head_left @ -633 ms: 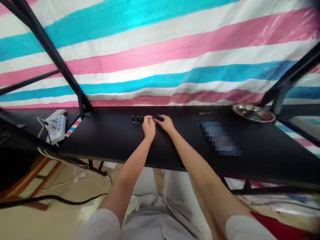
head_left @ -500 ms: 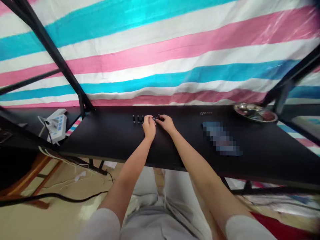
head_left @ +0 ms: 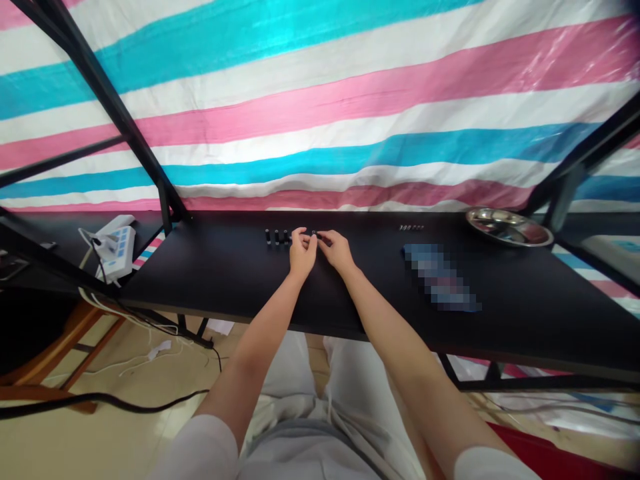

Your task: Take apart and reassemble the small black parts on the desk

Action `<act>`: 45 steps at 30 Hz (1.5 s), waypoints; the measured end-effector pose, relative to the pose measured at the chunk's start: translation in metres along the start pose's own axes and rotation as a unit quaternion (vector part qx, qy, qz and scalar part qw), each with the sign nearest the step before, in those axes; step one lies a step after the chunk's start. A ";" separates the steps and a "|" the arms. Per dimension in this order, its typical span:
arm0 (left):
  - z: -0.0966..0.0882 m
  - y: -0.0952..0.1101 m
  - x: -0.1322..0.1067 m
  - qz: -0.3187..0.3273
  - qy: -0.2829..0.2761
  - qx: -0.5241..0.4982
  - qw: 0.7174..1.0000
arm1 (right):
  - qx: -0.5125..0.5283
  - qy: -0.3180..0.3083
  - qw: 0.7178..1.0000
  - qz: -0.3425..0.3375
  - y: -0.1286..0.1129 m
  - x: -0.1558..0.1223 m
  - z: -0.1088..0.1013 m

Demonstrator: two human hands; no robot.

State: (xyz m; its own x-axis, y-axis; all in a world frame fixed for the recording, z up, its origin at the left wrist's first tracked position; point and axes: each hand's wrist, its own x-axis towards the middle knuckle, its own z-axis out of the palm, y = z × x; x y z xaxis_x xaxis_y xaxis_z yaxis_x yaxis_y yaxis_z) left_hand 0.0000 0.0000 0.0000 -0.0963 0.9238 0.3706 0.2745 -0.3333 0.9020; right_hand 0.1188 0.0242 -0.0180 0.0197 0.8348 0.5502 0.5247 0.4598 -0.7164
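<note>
My left hand [head_left: 303, 253] and my right hand [head_left: 335, 248] meet near the back of the black table. Between their fingertips is a small black cylinder [head_left: 314, 233], mostly hidden by the fingers. Both hands are closed in a pinch about it. Just left of my left hand stand several small black cylinders [head_left: 277, 237] with silvery bands, upright in a row. Farther right, a short row of tiny silvery pieces [head_left: 411, 227] lies on the table; they are too small to name.
A round metal tray [head_left: 510, 230] sits at the back right. In front of it lies a blurred blue object [head_left: 443, 277]. A white power strip [head_left: 117, 250] with cables is at the left. Black frame posts [head_left: 150, 160] flank the black table [head_left: 210, 273]; striped sheeting hangs behind.
My hands have come closer together around the small black cylinder, the left one shifting slightly right. More of the standing row shows beside it.
</note>
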 end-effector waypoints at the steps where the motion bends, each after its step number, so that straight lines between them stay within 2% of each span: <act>1: 0.000 0.001 0.000 0.009 -0.007 -0.004 1.000 | -0.006 -0.003 1.000 -0.011 -0.001 -0.001 -0.001; 5: 0.001 -0.003 0.002 0.030 -0.029 0.003 0.999 | -0.032 0.004 0.998 -0.045 -0.003 -0.003 -0.004; 10: -0.001 -0.010 0.005 0.016 -0.032 -0.006 0.999 | -0.018 0.038 0.997 -0.059 -0.002 -0.002 -0.003; 13: -0.002 -0.009 0.006 0.012 -0.036 -0.029 0.999 | 0.061 0.082 0.995 0.020 -0.003 -0.001 -0.003; 17: -0.001 -0.007 0.004 0.027 -0.057 -0.055 0.996 | 0.205 0.063 0.963 0.161 -0.008 0.000 -0.002; 22: -0.001 -0.008 0.003 0.036 -0.076 -0.061 0.995 | 0.333 0.046 0.913 0.230 -0.012 0.002 -0.002; 25: -0.001 -0.009 0.002 0.032 -0.082 -0.049 0.995 | 0.350 0.050 0.907 0.230 -0.013 0.002 -0.004; 34: -0.002 -0.007 0.001 0.025 -0.077 0.023 0.996 | 0.340 0.049 0.914 0.217 -0.013 0.002 -0.005; 45: -0.005 0.006 -0.005 0.023 -0.046 0.151 0.987 | 0.353 0.042 0.909 0.217 -0.016 0.001 -0.002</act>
State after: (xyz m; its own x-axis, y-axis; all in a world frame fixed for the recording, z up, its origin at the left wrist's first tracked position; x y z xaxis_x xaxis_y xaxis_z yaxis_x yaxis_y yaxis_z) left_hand -0.0030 -0.0070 0.0046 0.0064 0.9270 0.3749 0.5504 -0.3163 0.7727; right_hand 0.1123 0.0169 -0.0048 0.1750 0.9716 0.1593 -0.2237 0.1968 -0.9546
